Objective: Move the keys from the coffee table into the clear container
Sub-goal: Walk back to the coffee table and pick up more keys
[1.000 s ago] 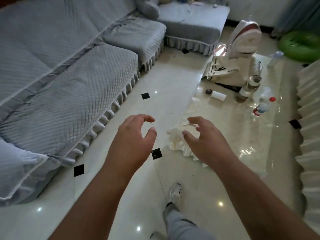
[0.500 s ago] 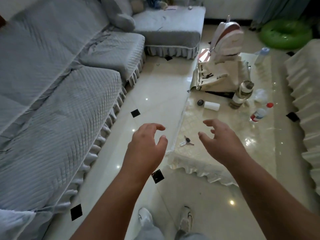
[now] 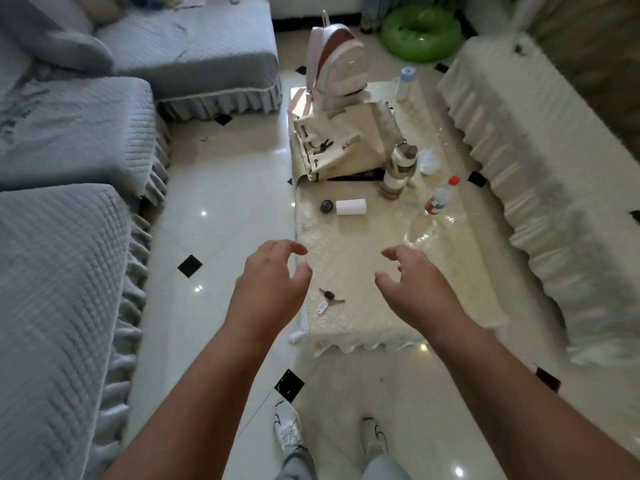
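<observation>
Our left hand (image 3: 268, 289) and right hand (image 3: 414, 289) hover spread wide, empty. The keys (image 3: 330, 298) lie between them near the coffee table (image 3: 398, 317) edge.

I hold both hands out over the near end of the coffee table (image 3: 363, 327), empty, fingers curled and spread. My left hand (image 3: 268, 285) hangs at the table's left edge, my right hand (image 3: 417, 289) over the lace cloth. The keys (image 3: 330, 298) lie flat on the cloth between my hands, touching neither, a white tag beside them. Farther along the table lie a white roll (image 3: 350, 206) with a dark round object (image 3: 326, 206) just beside it, a red-capped bottle (image 3: 441, 196) and a backpack (image 3: 337, 65). My white shoes (image 3: 287, 431) stand on the tiled floor
</observation>
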Available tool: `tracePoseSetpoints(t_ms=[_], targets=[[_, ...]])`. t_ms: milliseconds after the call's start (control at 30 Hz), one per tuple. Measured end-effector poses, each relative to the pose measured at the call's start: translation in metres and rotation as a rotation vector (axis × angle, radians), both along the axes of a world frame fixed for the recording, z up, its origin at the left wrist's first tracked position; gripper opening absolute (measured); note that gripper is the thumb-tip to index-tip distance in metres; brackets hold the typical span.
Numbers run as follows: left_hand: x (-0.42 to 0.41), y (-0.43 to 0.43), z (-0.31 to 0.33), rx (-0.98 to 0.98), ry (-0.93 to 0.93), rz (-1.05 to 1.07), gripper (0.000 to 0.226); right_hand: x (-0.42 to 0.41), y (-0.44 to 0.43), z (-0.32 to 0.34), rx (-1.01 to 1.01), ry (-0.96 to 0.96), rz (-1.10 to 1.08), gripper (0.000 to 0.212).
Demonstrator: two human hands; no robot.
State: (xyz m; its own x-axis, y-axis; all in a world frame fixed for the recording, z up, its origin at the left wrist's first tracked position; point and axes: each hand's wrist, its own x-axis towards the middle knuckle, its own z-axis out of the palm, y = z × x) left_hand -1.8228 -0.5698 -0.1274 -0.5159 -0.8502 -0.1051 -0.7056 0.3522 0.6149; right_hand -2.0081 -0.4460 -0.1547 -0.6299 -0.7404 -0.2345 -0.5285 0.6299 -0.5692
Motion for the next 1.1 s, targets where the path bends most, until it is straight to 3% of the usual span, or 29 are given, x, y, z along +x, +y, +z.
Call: tracePoseSetpoints(t_ms=[300,1100], targets=[[-0.042,-0.06,-0.058,0.032,-0.059,-0.118,0.027,-0.011,-0.03,-0.067,0.106,0.001,-0.078,0.041],[-0.1,-0.065,-0.348,0.068,-0.224,0.068,0.022,-0.055,-0.071,-0.298,0.121,-0.014,0.047,0.037]])
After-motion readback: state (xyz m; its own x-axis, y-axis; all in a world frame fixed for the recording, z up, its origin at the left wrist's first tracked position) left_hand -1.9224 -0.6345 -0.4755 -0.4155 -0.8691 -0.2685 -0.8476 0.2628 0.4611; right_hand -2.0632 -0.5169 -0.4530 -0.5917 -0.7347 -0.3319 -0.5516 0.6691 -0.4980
